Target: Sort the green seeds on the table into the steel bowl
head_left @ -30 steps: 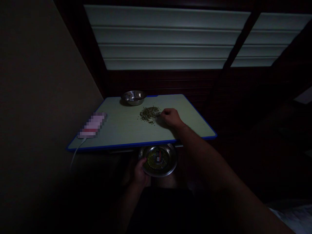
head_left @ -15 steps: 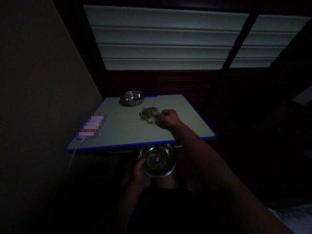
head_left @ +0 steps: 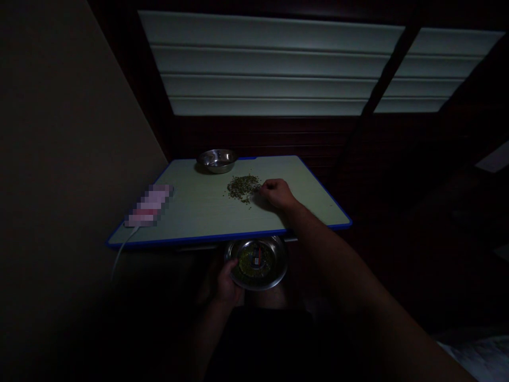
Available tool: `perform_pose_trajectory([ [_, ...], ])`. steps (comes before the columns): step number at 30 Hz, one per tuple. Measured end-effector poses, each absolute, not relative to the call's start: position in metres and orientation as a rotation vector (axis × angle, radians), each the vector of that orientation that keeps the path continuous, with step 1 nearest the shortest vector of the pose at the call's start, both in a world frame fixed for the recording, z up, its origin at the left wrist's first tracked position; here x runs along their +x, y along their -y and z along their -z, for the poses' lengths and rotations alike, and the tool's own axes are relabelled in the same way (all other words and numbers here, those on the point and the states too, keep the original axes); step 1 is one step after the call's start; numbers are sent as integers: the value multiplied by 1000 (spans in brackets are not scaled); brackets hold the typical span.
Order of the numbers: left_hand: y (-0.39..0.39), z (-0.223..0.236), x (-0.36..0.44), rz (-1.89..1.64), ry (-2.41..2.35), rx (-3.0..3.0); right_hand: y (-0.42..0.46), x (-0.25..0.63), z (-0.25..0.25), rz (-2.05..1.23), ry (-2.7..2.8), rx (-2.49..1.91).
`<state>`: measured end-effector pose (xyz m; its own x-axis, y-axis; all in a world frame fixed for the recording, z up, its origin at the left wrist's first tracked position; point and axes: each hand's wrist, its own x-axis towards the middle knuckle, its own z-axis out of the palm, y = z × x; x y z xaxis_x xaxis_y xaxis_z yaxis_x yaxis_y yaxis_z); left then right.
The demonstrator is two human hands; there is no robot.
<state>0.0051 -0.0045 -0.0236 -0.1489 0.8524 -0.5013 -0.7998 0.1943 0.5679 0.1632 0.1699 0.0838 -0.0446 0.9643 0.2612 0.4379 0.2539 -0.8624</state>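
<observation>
My left hand grips the left rim of a shiny metal bowl, thumb over the edge. The bowl is held low, just under the table's front edge, with small green grains or beans inside and a dark shape with a red streak at its middle, perhaps a reflection. On the table, my right hand has its fingers pinched together at the right side of a loose pile of small greenish-brown grains. Something pale shows by the fingertips; what it is, I cannot make out in the dim light.
A second metal bowl stands at the back left of the pale, blue-edged table. At the left lies a blurred-out phone-like object with a white cable hanging over the edge. Behind is a dark wooden frame with pale slatted panels.
A few grains at the near side of the pile have shifted slightly. Both hands and the held bowl stay almost where they were.
</observation>
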Motion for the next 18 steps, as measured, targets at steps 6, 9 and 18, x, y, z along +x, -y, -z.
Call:
perform_pose_trajectory([
  [6, 4, 25, 4, -1430, -966, 109, -170, 163, -84, -819, 1637, -1317],
  [9, 4, 25, 3, -1422, -966, 94, -168, 162, -86, -825, 1626, -1317],
  [18, 5, 18, 6, -1419, -1001, 61, -163, 162, -89, -885, 1657, -1307],
])
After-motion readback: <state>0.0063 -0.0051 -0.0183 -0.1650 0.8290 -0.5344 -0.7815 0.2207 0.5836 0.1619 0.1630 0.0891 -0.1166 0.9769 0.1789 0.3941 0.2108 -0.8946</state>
